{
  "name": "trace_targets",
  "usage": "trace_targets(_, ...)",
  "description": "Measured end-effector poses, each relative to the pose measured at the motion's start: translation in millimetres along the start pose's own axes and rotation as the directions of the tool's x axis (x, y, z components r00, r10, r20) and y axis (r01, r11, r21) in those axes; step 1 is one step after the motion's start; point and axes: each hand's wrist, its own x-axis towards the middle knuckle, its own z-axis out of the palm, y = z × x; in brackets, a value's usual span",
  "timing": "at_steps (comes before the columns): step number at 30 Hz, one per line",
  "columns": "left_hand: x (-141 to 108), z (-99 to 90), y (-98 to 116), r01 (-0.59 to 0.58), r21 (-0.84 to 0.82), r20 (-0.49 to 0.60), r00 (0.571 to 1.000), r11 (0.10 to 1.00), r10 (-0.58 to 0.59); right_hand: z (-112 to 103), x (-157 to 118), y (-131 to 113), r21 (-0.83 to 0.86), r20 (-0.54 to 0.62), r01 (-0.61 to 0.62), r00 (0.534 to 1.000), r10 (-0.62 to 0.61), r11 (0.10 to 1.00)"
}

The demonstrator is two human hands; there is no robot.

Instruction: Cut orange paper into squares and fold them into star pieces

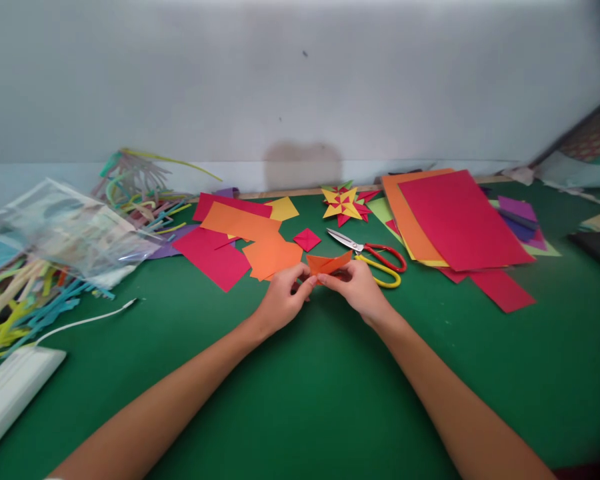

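Between my two hands is a folded piece of orange paper point(329, 264), raised slightly over the table and creased along its upper part. My left hand point(286, 293) pinches its left end between thumb and fingers. At the other end, my right hand point(360, 287) is closed on it, thumb to the front. Just beyond the paper lies a small folded red square point(307, 239) with crossing creases. Scissors point(363, 249) with one red and one yellow handle lie open close to my right hand. Orange paper pieces point(274, 256) lie beside my left hand.
Folded yellow and red paper stars point(342, 203) lie near the wall. Large red sheets point(467, 220) are stacked over orange ones at right. At left are red paper point(213, 257), a clear plastic bag point(75, 223), many coloured strips point(35, 313) and a white device point(20, 390) with a cable.
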Motion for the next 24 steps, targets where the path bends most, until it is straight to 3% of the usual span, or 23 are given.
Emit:
trace_targets(7,-1,0.7,-3,-0.026,0.128,-0.052,0.998,0.991,0.033,6,-1,5,0.013,-0.044,-0.023,0.999,0.023,1.0)
trace_targets(12,-1,1.3,-5,0.005,0.063,-0.054,0.999,0.998,-0.001,10,-1,6,0.05,-0.098,-0.004,0.995,0.009,0.999)
trace_targets(16,-1,2.3,-5,-0.029,0.102,-0.066,0.997,0.994,0.036,12,-1,5,0.027,-0.168,0.013,0.986,-0.008,1.0)
trace_targets(21,-2,0.4,-3,-0.063,0.199,-0.06,0.995,0.978,0.077,16,-3,6,0.047,-0.158,0.02,0.987,-0.012,0.999)
trace_targets(24,-1,-0.6,-3,-0.021,0.108,-0.035,0.999,0.994,0.025,13,-3,6,0.052,-0.147,0.023,0.989,-0.015,0.998)
